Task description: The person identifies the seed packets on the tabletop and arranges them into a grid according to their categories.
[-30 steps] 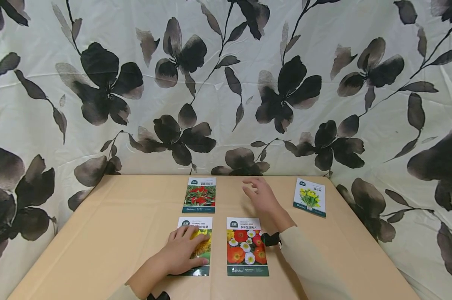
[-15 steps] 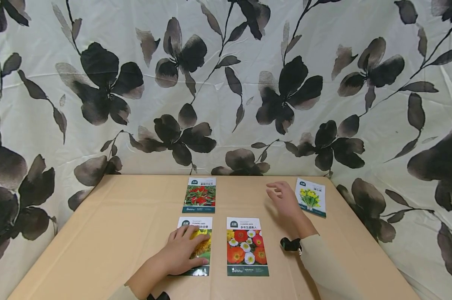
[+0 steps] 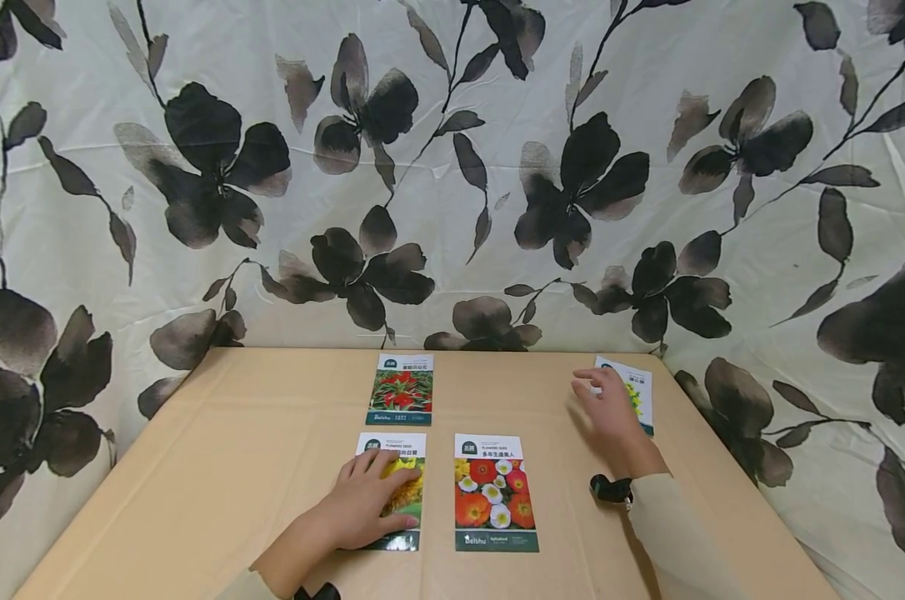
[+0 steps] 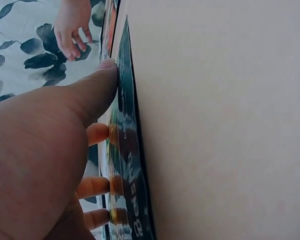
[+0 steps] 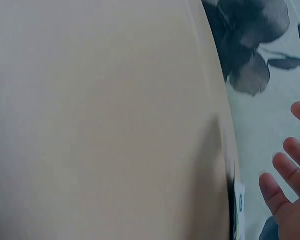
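Observation:
My left hand (image 3: 370, 504) rests flat with spread fingers on a seed packet with yellow flowers (image 3: 396, 441), covering much of it. In the left wrist view the fingertips and thumb touch the face of that packet (image 4: 124, 110). At the far right, my right hand (image 3: 608, 408) hovers over the left part of a white seed packet with a bunch of yellow flowers (image 3: 642, 398), hiding much of its picture. Its fingers (image 5: 292, 172) are relaxed and hold nothing in the right wrist view, apart from the packet's edge (image 5: 240, 205).
Right of my left hand lies a seed packet with orange, red and white flowers (image 3: 492, 504). A red-flowered seed packet (image 3: 400, 390) lies at the table's back edge. Behind the wooden table (image 3: 220, 450) hangs a flower-printed cloth (image 3: 452, 200).
My right hand has moved rightward from the back middle of the table to the far-right packet, which it now partly covers. The left hand and the packets have stayed put.

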The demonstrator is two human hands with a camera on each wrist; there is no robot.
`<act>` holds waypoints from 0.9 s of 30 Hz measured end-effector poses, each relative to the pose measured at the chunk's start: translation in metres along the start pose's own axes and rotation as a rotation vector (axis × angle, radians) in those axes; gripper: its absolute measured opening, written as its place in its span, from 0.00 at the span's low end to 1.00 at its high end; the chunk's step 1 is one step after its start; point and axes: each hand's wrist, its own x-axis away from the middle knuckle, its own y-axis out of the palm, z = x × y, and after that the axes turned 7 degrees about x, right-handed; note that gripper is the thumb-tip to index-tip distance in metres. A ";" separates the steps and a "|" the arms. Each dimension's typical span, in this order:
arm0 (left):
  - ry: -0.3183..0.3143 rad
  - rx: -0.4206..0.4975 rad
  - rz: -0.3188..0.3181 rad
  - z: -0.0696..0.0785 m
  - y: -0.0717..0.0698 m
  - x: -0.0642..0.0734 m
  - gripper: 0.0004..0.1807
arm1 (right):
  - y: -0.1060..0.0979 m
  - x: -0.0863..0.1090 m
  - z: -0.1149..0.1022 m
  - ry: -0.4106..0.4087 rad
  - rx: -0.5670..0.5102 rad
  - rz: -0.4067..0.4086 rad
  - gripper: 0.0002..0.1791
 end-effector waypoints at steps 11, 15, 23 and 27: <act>0.005 -0.005 -0.001 -0.001 0.001 -0.001 0.37 | -0.016 -0.005 0.027 0.038 0.169 0.003 0.23; 0.005 -0.003 -0.005 -0.001 0.000 -0.001 0.37 | -0.021 -0.009 0.035 0.053 0.211 -0.019 0.24; 0.008 0.002 -0.007 -0.001 0.000 -0.002 0.37 | -0.025 -0.021 0.048 0.073 0.322 -0.066 0.25; 0.006 0.002 -0.009 0.000 0.000 -0.002 0.37 | -0.026 -0.023 0.052 0.097 0.336 -0.108 0.27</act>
